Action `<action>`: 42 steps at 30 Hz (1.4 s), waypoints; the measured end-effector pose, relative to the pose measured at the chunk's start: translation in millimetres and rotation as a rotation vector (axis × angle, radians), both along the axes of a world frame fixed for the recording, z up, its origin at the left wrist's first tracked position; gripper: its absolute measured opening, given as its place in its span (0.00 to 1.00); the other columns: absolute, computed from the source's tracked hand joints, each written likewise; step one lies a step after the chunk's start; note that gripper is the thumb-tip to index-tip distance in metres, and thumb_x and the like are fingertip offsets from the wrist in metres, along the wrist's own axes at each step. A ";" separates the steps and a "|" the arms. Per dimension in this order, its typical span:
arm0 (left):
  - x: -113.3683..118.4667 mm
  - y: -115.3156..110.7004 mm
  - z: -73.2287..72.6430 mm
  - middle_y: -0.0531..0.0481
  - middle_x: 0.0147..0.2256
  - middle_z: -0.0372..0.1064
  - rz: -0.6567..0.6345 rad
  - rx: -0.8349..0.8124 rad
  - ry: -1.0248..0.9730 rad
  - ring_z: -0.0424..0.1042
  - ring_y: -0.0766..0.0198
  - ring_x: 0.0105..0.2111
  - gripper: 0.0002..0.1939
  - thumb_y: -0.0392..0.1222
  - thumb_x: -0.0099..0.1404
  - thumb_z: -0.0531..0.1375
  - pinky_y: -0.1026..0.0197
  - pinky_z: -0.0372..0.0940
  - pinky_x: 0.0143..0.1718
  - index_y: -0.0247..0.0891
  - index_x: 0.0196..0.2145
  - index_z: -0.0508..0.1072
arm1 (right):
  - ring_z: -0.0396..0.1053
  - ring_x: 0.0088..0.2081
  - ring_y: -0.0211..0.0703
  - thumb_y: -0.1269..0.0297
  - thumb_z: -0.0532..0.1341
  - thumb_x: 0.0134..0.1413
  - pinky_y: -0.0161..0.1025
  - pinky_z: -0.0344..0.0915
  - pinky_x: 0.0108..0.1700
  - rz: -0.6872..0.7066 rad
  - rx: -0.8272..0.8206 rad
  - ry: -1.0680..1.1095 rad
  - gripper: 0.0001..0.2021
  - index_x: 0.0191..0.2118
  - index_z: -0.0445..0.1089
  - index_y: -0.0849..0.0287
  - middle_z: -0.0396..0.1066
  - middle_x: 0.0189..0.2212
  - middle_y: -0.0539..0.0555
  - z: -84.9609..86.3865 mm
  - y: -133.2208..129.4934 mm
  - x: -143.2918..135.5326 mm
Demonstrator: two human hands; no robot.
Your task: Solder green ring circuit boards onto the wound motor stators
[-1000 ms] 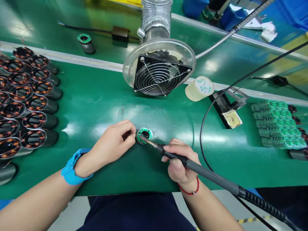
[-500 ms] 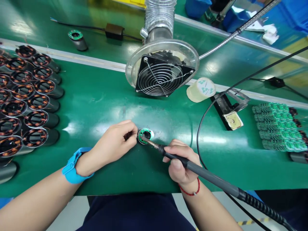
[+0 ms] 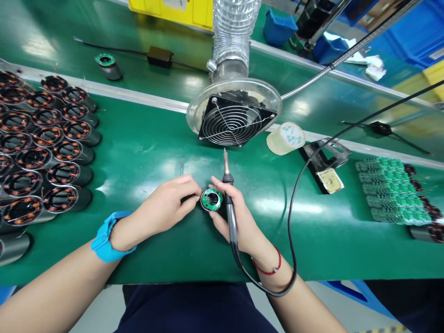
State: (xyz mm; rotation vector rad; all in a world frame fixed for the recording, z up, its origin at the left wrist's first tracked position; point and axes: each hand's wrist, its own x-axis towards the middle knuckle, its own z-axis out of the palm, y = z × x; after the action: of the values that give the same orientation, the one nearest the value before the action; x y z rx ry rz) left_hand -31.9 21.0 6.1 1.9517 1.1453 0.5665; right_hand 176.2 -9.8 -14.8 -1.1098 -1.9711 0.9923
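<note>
A round motor stator [image 3: 205,206] with a green ring-shaped circuit board on top sits on the bench before me. My left hand [image 3: 173,203] is closed in a pinch at its left edge; what the fingertips hold is too small to tell. My right hand [image 3: 239,215] keeps a soldering iron [image 3: 231,217] across its fingers, the metal tip pointing away from me toward the fan. The thumb and forefinger of that same hand reach around the right side of the stator and touch it.
A fume extractor fan [image 3: 231,122] hangs above the bench. Wound stators [image 3: 52,173] stand in rows at left, and stacked green circuit boards [image 3: 390,189] lie at right. A tape roll [image 3: 286,138] and an iron stand [image 3: 326,173] are behind. The iron's black cable [image 3: 291,231] loops over my right forearm.
The soldering iron's tip has lifted off the circuit board and swung to point away from me. My right hand has moved left to the stator. My left hand stays at its edge.
</note>
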 end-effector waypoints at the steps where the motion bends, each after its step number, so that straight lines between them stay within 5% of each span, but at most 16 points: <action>1: -0.1 0.0 0.5 0.51 0.32 0.67 0.021 -0.071 -0.012 0.66 0.65 0.30 0.10 0.39 0.68 0.52 0.63 0.60 0.32 0.36 0.33 0.71 | 0.67 0.60 0.50 0.73 0.60 0.58 0.53 0.66 0.60 -0.015 0.011 -0.003 0.29 0.62 0.53 0.52 0.63 0.61 0.62 -2.5 0.2 -0.5; 5: 7.3 -6.0 3.1 0.51 0.34 0.72 0.047 -0.423 -0.065 0.69 0.63 0.30 0.17 0.50 0.68 0.54 0.60 0.64 0.33 0.38 0.48 0.71 | 0.72 0.53 0.51 0.70 0.63 0.57 0.54 0.70 0.53 -0.096 0.174 0.042 0.26 0.59 0.56 0.48 0.70 0.53 0.58 -10.0 -1.0 -4.5; 8: 17.5 -12.4 4.5 0.49 0.42 0.74 0.062 -0.614 -0.262 0.72 0.61 0.38 0.21 0.50 0.67 0.54 0.59 0.68 0.40 0.40 0.55 0.68 | 0.71 0.54 0.51 0.71 0.63 0.57 0.54 0.69 0.54 -0.127 0.286 0.096 0.28 0.60 0.55 0.48 0.69 0.53 0.59 -7.2 -2.8 -7.0; 13: 25.0 -15.7 7.6 0.48 0.50 0.74 0.147 -0.831 -0.588 0.73 0.58 0.47 0.21 0.46 0.63 0.60 0.59 0.69 0.47 0.39 0.53 0.72 | 0.68 0.58 0.50 0.69 0.63 0.59 0.54 0.67 0.59 -0.079 0.160 0.184 0.29 0.63 0.53 0.48 0.67 0.57 0.59 5.3 -6.8 -5.5; 21: 33.0 -22.5 12.9 0.46 0.54 0.73 0.315 -0.704 -0.575 0.67 0.52 0.58 0.25 0.43 0.58 0.63 0.54 0.64 0.57 0.38 0.54 0.73 | 0.65 0.60 0.46 0.75 0.56 0.60 0.55 0.66 0.61 -0.206 0.180 0.307 0.27 0.61 0.52 0.48 0.66 0.56 0.58 0.2 -15.6 -21.8; 27: 31.1 -20.5 13.5 0.45 0.49 0.76 0.260 -0.634 -0.507 0.73 0.56 0.49 0.26 0.43 0.57 0.61 0.53 0.68 0.52 0.36 0.54 0.72 | 0.66 0.60 0.48 0.73 0.59 0.59 0.53 0.66 0.61 -0.166 0.148 0.211 0.29 0.63 0.51 0.49 0.65 0.59 0.60 10.2 -12.9 -11.0; 31: 24.8 -18.8 13.7 0.46 0.43 0.76 0.241 -0.770 -0.438 0.74 0.62 0.33 0.26 0.45 0.58 0.61 0.54 0.70 0.43 0.36 0.54 0.72 | 0.74 0.46 0.44 0.76 0.58 0.61 0.46 0.72 0.49 -0.155 0.311 0.125 0.25 0.60 0.57 0.46 0.75 0.47 0.54 23.1 -5.0 3.2; 34: 23.2 -18.1 14.1 0.46 0.45 0.75 0.192 -0.826 -0.482 0.72 0.64 0.33 0.21 0.44 0.59 0.60 0.57 0.70 0.40 0.37 0.50 0.76 | 0.73 0.35 0.43 0.76 0.57 0.61 0.41 0.71 0.38 -0.114 0.438 -0.020 0.22 0.56 0.61 0.46 0.76 0.37 0.51 27.7 1.2 9.6; 38: 23.3 -20.4 13.6 0.45 0.43 0.74 0.187 -0.632 -0.367 0.72 0.61 0.36 0.21 0.43 0.61 0.57 0.56 0.71 0.41 0.37 0.52 0.74 | 0.68 0.29 0.43 0.76 0.57 0.60 0.39 0.66 0.31 -0.100 0.549 -0.193 0.16 0.50 0.64 0.49 0.72 0.30 0.51 28.0 1.5 11.0; 42: 18.8 -28.7 5.7 0.43 0.43 0.70 0.257 0.032 -0.047 0.72 0.58 0.41 0.24 0.36 0.63 0.54 0.56 0.71 0.43 0.36 0.58 0.68 | 0.67 0.29 0.40 0.76 0.55 0.60 0.37 0.65 0.32 -0.184 0.341 -0.126 0.14 0.47 0.64 0.50 0.69 0.31 0.50 27.3 -5.4 1.4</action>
State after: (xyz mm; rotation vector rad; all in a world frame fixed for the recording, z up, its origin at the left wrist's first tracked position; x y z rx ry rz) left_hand -13.1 -7.7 11.9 1.8194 1.3751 0.7656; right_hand 177.6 -15.1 12.5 -1.1539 -2.0004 0.4780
